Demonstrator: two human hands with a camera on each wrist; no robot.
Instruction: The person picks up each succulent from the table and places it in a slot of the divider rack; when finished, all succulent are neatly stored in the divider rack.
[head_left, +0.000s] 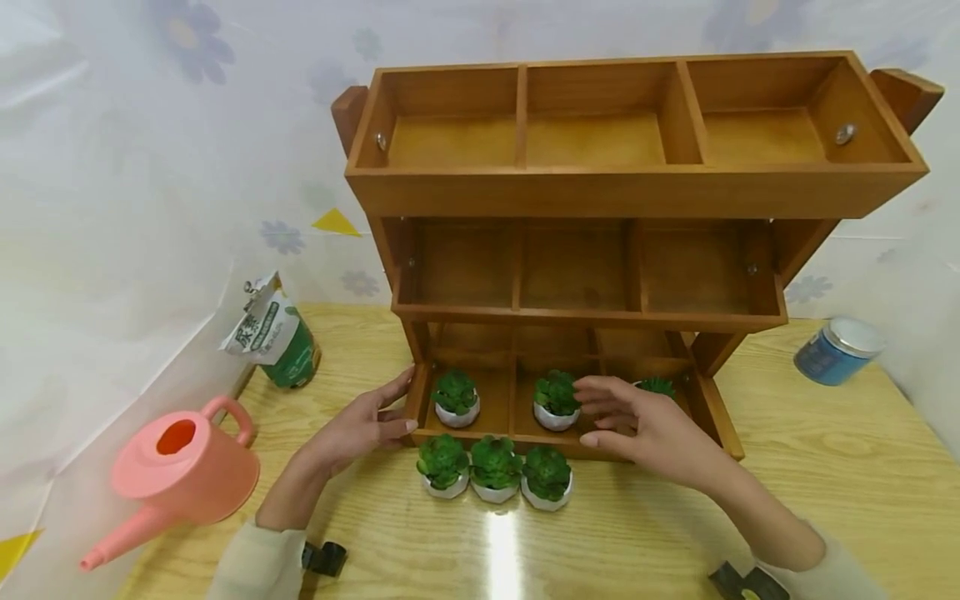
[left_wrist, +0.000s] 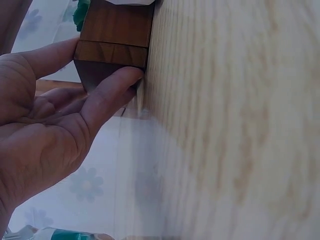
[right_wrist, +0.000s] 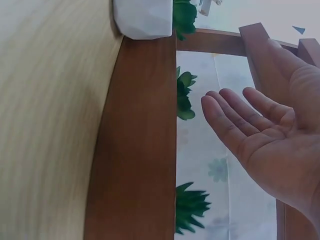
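Note:
A brown wooden shelf [head_left: 570, 321] has three tiers, each divided into compartments. My left hand [head_left: 363, 427] grips the front left corner of its bottom tier; the left wrist view shows thumb low and forefinger high on that wooden end [left_wrist: 112, 50]. My right hand [head_left: 652, 425] hovers over the bottom tier's right side, fingers loosely bent and holding nothing. One potted succulent [head_left: 455, 393] sits in the left compartment and another succulent [head_left: 556, 398] in the middle. A spiky plant [head_left: 656, 386] in the right compartment is mostly hidden by my right hand.
Three potted succulents [head_left: 495, 467] stand in a row on the table before the shelf. At left are a pink watering can [head_left: 187, 467] and a clipped green-white bag [head_left: 277, 337]. A blue jar [head_left: 838, 350] stands at right. A patterned sheet [head_left: 285, 167] hangs behind.

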